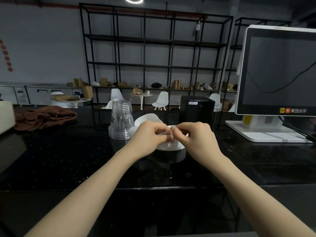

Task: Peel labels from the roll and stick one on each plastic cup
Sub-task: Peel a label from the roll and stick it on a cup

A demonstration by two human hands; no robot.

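Note:
A white label roll lies on the black counter, mostly covered by my hands. My left hand holds the roll's top from the left. My right hand pinches the white label edge at the roll's top, fingertips meeting those of the left hand. A loose curl of white backing strip arches up behind the hands. A stack of clear plastic cups stands upside down just left of the roll, apart from both hands.
A black label printer sits behind the roll. A white point-of-sale screen on its base stands at the right, with cables. A brown cloth lies at the far left. Black shelving stands beyond the counter.

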